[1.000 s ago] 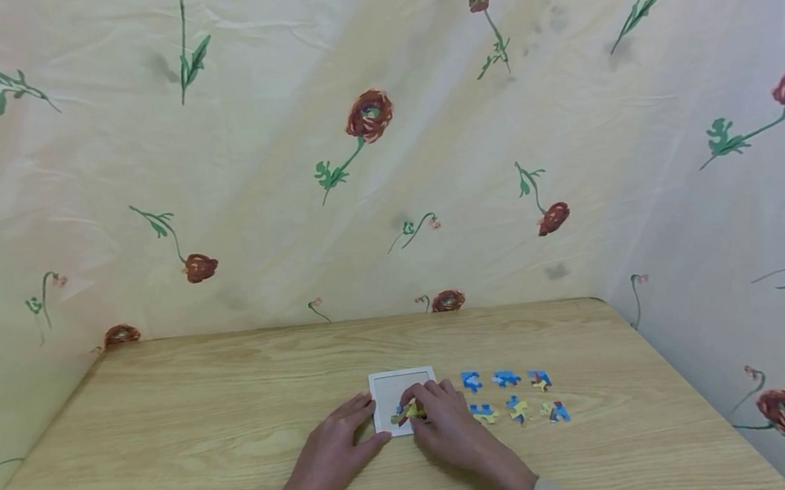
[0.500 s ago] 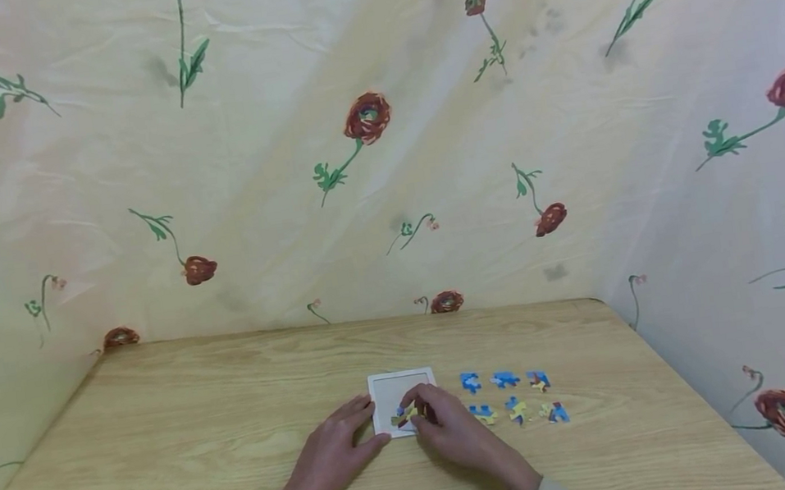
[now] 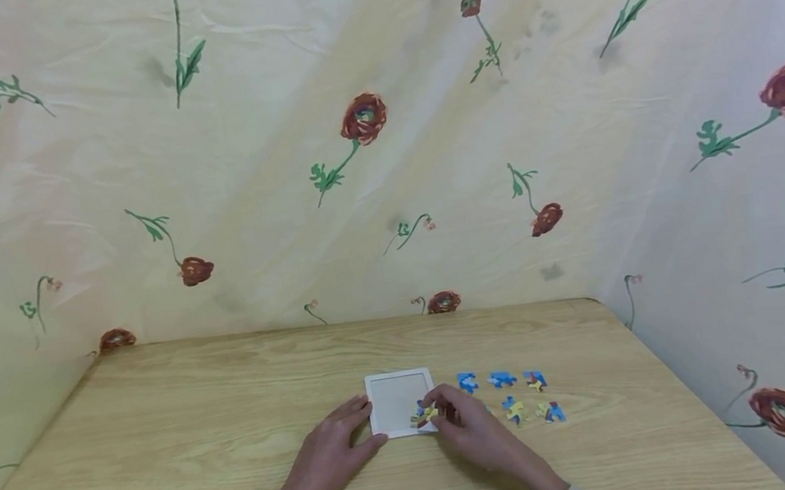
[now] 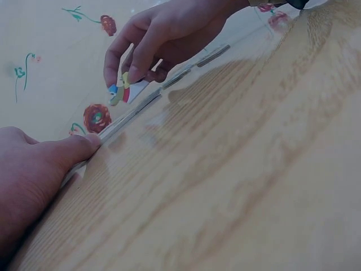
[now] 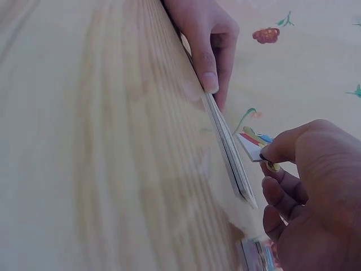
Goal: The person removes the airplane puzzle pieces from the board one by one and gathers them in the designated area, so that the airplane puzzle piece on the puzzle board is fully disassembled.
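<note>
Your left hand [image 3: 331, 456] lies flat, fingers straight against the tray's [image 3: 392, 401] 9 o'clock edge, bracing it on the counter [image 3: 165, 440]. Your right hand [image 3: 470, 427] pinches a puzzle piece [image 3: 426, 414] tilted over the tray's 5 o'clock corner; spare pieces [image 3: 503, 379] sit at 3 o'clock.

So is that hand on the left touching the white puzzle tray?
Touching. In the right wrist view the left hand has its thumb pressed against the edge of the puzzle tray, with no gap showing.
</note>
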`<action>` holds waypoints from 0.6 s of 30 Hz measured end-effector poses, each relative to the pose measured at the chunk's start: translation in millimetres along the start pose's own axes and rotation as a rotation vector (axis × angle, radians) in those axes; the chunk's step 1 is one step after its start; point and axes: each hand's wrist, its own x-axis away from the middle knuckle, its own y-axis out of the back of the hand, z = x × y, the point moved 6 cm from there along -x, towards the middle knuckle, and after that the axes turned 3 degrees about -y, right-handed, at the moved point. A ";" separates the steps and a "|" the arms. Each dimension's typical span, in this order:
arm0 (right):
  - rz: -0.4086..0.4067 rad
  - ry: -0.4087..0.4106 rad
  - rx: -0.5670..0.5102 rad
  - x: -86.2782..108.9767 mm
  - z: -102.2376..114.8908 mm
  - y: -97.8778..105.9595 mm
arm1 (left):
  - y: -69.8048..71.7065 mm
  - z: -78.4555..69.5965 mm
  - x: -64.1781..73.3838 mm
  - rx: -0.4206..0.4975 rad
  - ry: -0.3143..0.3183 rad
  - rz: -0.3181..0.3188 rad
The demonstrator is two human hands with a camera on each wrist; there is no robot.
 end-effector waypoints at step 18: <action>-0.039 0.008 0.026 29.4 -12.0 31.7 | 1.1 -0.6 1.7 0.005 0.018 0.016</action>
